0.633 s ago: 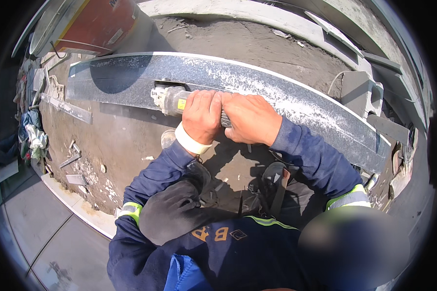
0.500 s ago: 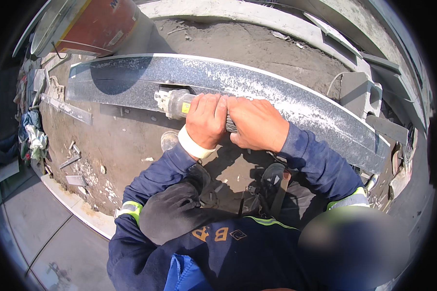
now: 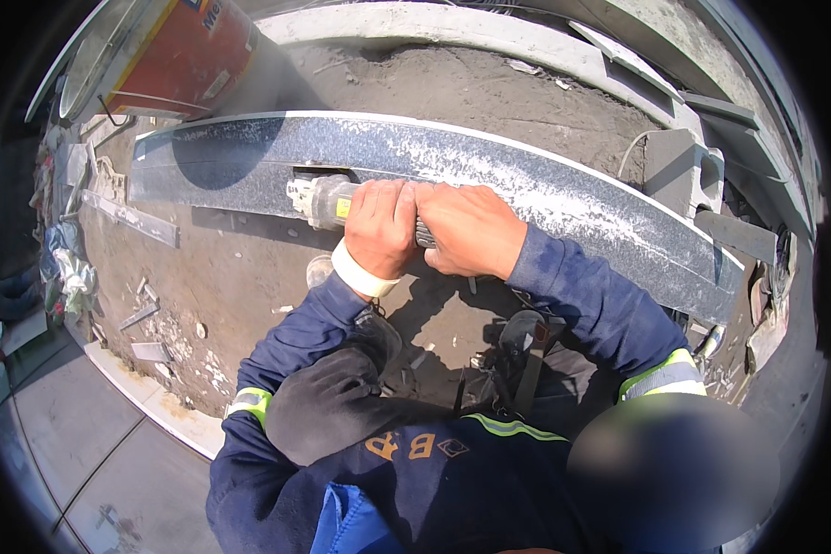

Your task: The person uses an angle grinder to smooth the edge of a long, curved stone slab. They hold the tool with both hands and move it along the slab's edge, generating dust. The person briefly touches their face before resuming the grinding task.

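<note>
An angle grinder (image 3: 321, 202) lies along the near side of a long dark-grey slab (image 3: 369, 143) that has white powder over its right half. Both my hands are wrapped round the tool's body. My left hand (image 3: 379, 226), with a pale band at the wrist, grips just behind the grinder's head; my right hand (image 3: 471, 229) is closed on the rear part, beside the left. The head's dark guard or disc meets the slab where a thin straight line runs along it. My fingers and the slab partly hide the tool's underside and disc edge.
A red-and-white bucket (image 3: 189, 60) stands at the far left, its shadow on the slab. A hollow concrete block (image 3: 683, 175) sits near the slab's right end. Narrow offcuts (image 3: 134, 220) lie on the dusty ground at left. Grey tiles (image 3: 55, 406) border the lower left.
The grinder and both hands have shifted slightly left along the slab. The whole scene sits a little lower in the picture. My grip is unchanged.
</note>
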Available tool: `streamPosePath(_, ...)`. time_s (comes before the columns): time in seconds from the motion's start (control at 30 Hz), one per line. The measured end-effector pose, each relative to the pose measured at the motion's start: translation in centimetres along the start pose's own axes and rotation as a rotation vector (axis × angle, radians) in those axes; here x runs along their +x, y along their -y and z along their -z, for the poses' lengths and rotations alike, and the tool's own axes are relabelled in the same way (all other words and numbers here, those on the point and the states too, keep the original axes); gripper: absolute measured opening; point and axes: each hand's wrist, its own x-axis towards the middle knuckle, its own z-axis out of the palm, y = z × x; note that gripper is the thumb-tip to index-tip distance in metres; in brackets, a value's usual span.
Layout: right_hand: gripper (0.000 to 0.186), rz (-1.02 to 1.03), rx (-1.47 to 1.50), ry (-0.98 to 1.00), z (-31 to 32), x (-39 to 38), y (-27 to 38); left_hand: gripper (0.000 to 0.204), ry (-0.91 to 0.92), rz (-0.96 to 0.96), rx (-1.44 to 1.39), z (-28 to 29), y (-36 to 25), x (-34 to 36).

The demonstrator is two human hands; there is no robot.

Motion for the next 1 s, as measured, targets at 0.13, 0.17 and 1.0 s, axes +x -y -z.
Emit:
streamPosePath(0.13,0.036,-0.003,0.050,-0.027,0.1,-0.4,-0.5,0.044,0.000,0.005,-0.033,0.1,-0.4,0.5)
streamPosePath(0.17,0.037,0.000,0.039,-0.018,0.5,-1.0,-0.3,0.044,0.003,-0.002,-0.044,0.3,-0.8,0.7)
streamPosePath(1.0,0.052,-0.049,0.056,0.066,2.7,-3.8,-0.2,0.041,0.015,-0.053,-0.067,1.1,-2.9,2.1)
